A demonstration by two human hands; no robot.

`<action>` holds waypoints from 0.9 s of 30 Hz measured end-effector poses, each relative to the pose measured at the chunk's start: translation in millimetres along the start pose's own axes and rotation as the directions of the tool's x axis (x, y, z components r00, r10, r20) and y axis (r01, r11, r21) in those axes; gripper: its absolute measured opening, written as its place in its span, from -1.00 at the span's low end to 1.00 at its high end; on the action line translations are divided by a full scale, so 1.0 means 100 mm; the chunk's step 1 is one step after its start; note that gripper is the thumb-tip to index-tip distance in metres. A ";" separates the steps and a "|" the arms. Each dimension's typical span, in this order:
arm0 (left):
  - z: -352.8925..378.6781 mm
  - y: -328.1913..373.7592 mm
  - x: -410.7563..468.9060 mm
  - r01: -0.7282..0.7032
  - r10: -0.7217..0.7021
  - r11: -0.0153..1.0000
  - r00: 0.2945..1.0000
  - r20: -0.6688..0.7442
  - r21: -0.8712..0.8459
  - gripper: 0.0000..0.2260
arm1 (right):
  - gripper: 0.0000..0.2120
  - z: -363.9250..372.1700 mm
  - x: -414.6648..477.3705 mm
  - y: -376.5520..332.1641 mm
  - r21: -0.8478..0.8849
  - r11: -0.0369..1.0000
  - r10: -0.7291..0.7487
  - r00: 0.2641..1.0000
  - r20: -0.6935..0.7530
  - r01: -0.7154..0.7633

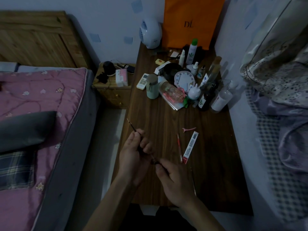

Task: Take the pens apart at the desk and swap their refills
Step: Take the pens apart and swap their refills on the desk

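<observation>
Nearest to me, the person's right hand (173,180) pinches the near end of a dark pen (154,160), its grip closed on what looks like a small end piece. The left hand (133,154) wraps its grip round the middle of the same pen, fingers curled shut on it, while the thin tip end (130,125) sticks out past the fingers, up and to the left, over the counter's edge. I judge the pen is being twisted or pulled apart just now.

Just beside the right wrist a thin dark rod (193,182) lies on the wooden counter (158,117); it may be a loose refill, but the light is too dim to be sure. A little farther off rest a red pen (179,148) and, just beside it, a narrow red-and-white packet (190,147), and beyond them a pink hair clip (189,129). So the work seems partly under way: one pen is in hand, the red one lies whole as far as I can tell, and no swapped refill is seated yet.

The far half of the counter is crowded with bottles, a pale green jar (152,86), a remote control (142,81) and a small white rabbit figure (194,92). At the back stand a white fan heater (150,35) and an orange paper bag (191,22) against the wall. To the left is a bed with a pink quilt (36,97), with a low bedside cabinet (113,90) between it and the counter.
</observation>
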State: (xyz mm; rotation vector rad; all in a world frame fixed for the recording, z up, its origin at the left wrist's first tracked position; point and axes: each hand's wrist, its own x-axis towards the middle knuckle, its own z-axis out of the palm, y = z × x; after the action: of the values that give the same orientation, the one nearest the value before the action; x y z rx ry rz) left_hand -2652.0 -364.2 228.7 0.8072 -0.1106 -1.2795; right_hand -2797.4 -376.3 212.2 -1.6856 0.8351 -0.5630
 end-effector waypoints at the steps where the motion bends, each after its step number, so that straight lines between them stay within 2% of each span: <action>1: 0.01 0.01 0.00 -0.005 0.005 1.000 1.000 0.004 0.001 -0.75 | -0.72 0.00 0.00 -0.01 -0.003 1.000 -0.007 1.000 -0.006 0.007; 7: 0.03 0.00 -0.03 -0.004 0.003 0.999 0.999 0.035 0.036 -0.76 | -0.78 -0.02 -0.02 -0.02 0.036 0.999 -0.006 1.000 -0.011 0.006; 21: 0.13 0.03 -0.03 -0.009 0.010 0.994 1.000 0.011 -0.108 -0.79 | -0.74 -0.06 0.00 -0.04 0.039 0.999 -0.016 1.000 0.006 0.016; 27: 0.16 0.03 -0.04 -0.011 0.012 0.999 1.000 0.016 -0.052 -0.81 | -0.77 -0.06 0.01 -0.03 0.044 0.999 -0.004 1.000 -0.003 0.005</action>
State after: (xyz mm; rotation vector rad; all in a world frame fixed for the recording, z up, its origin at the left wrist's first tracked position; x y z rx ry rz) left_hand -2658.4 -368.3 243.2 0.7510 -0.0945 -1.2735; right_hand -2800.8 -380.6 216.3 -1.6472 0.8153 -0.5828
